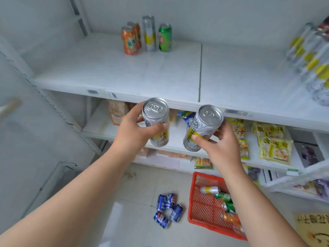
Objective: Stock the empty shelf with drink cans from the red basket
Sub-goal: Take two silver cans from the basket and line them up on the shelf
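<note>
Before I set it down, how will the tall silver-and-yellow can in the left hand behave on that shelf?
The silver-and-yellow can in the left hand is tall and slim, so it probably tips easily if nudged. Its tab looks unopened, so it is likely full and fairly heavy. The round, smooth metal body would probably roll across the flat shelf if it fell.

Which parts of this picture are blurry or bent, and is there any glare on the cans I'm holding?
Head view: the row of silver-and-yellow cans at the right edge is smeared; the blue cans on the floor are soft. Wide-angle bending curves the white metal shelf and the left upright. Soft, even light; mild sheen on the lids of the can in the left hand and the can in the right hand.
</note>
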